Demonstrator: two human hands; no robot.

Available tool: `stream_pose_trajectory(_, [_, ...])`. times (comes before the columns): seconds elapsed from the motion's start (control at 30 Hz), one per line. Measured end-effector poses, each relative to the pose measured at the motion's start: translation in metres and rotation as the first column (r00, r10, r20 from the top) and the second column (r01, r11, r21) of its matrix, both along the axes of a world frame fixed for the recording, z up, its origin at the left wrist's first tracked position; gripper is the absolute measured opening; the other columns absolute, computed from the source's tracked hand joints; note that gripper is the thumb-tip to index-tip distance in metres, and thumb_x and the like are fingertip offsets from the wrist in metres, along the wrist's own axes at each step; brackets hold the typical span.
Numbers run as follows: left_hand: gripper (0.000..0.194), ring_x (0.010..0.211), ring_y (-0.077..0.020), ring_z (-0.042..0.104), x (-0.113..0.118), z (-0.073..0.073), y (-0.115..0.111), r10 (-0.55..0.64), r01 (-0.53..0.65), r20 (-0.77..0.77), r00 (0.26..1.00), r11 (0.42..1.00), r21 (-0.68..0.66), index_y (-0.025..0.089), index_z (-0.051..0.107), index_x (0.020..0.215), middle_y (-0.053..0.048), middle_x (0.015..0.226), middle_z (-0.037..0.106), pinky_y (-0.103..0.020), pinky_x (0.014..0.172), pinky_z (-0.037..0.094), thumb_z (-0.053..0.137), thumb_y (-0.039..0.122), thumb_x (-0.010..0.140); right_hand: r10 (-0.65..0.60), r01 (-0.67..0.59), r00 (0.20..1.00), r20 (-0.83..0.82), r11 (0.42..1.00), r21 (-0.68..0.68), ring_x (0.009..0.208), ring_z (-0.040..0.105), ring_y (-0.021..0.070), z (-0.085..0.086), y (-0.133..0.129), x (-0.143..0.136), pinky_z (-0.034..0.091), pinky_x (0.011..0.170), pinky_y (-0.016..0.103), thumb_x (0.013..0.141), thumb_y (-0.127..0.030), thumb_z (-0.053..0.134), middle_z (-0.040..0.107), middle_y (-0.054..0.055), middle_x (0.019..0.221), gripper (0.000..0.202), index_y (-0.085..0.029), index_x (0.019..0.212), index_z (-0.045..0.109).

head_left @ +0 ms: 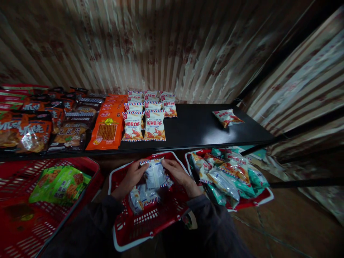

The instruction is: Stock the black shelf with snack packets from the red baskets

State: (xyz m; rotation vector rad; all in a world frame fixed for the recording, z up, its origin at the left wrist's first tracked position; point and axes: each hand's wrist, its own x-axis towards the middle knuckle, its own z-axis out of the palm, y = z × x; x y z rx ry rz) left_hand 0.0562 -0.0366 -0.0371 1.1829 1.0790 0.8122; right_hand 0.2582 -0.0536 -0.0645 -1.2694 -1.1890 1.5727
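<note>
Glossy, pillow-shaped packet (155,175) gripped along striped upper edge by left hand (134,175) and right hand (176,172) over perforated red plastic basket (173,206); brown bag (70,133) lettered "土豆片".

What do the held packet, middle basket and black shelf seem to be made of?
Held packet: thin plastic film, perhaps metallised; shiny, crinkled.
Middle basket: probably moulded plastic; slotted red body, white rim.
Black shelf: perhaps painted metal; smooth surface with soft glare.
</note>
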Motion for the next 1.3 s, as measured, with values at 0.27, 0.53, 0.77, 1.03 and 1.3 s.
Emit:
stream_pose_trajectory(0.27, [0.029, 0.08, -0.0193, 0.06, 0.0, -0.002, -0.005, -0.02, 0.031, -0.151, 0.988, 0.997, 0.07, 0.014, 0.068, 0.085, -0.007, 0.081, 0.069, -0.027, 0.071, 0.046, 0.053, 0.035, 0.075, -0.096, 0.096, 0.994, -0.042, 0.995, -0.012, 0.067, 0.054, 0.0135, -0.003, 0.001, -0.005, 0.042, 0.064, 0.026, 0.071, -0.046, 0.068, 0.061, 0.001, 0.072, 0.03, -0.017, 0.078, 0.067])
stream_pose_trajectory(0.53, [0.026, 0.081, -0.0211, 0.06, 0.0, 0.001, -0.005, -0.062, 0.077, -0.194, 0.979, 0.995, 0.069, 0.015, 0.069, 0.082, -0.006, 0.08, 0.069, -0.029, 0.073, 0.045, 0.052, 0.034, 0.074, -0.195, 0.195, 0.979, -0.065, 0.981, -0.013, 0.057, 0.046, 0.0099, -0.014, 0.003, -0.01, 0.037, 0.057, 0.023, 0.071, -0.044, 0.067, 0.054, -0.003, 0.062, 0.03, -0.017, 0.064, 0.059])
stream_pose_trajectory(0.77, [0.03, 0.073, -0.0189, 0.057, -0.001, 0.0, -0.005, -0.069, 0.092, -0.208, 0.976, 0.99, 0.103, 0.016, 0.067, 0.076, -0.005, 0.076, 0.067, -0.027, 0.066, 0.043, 0.051, 0.041, 0.077, -0.234, 0.234, 0.972, -0.002, 0.97, 0.059, 0.052, 0.038, 0.0087, -0.011, 0.004, -0.015, 0.031, 0.051, 0.023, 0.075, -0.05, 0.062, 0.045, -0.004, 0.058, 0.036, -0.018, 0.063, 0.054])
stream_pose_trajectory(1.03, [0.04, 0.053, -0.0133, 0.041, -0.001, 0.004, -0.004, 0.013, 0.049, -0.368, 0.93, 0.986, 0.158, 0.019, 0.047, 0.054, 0.001, 0.054, 0.048, -0.025, 0.051, 0.03, 0.04, 0.049, 0.079, -0.28, 0.248, 0.947, 0.159, 0.949, 0.194, 0.061, 0.046, 0.0126, -0.005, 0.004, -0.021, 0.04, 0.057, 0.025, 0.081, -0.054, 0.052, 0.054, 0.0, 0.067, 0.037, -0.018, 0.074, 0.058])
stream_pose_trajectory(1.3, [0.041, 0.056, -0.0148, 0.048, -0.01, 0.017, -0.006, 0.191, -0.066, -0.402, 0.896, 0.95, 0.304, 0.018, 0.057, 0.061, -0.001, 0.057, 0.055, -0.024, 0.054, 0.033, 0.037, 0.046, 0.085, -0.419, -0.037, 0.791, 0.445, 0.694, 0.719, 0.1, 0.054, 0.0241, 0.019, -0.013, -0.029, 0.043, 0.089, 0.04, 0.081, -0.035, 0.056, 0.059, 0.01, 0.105, 0.033, -0.022, 0.111, 0.055])
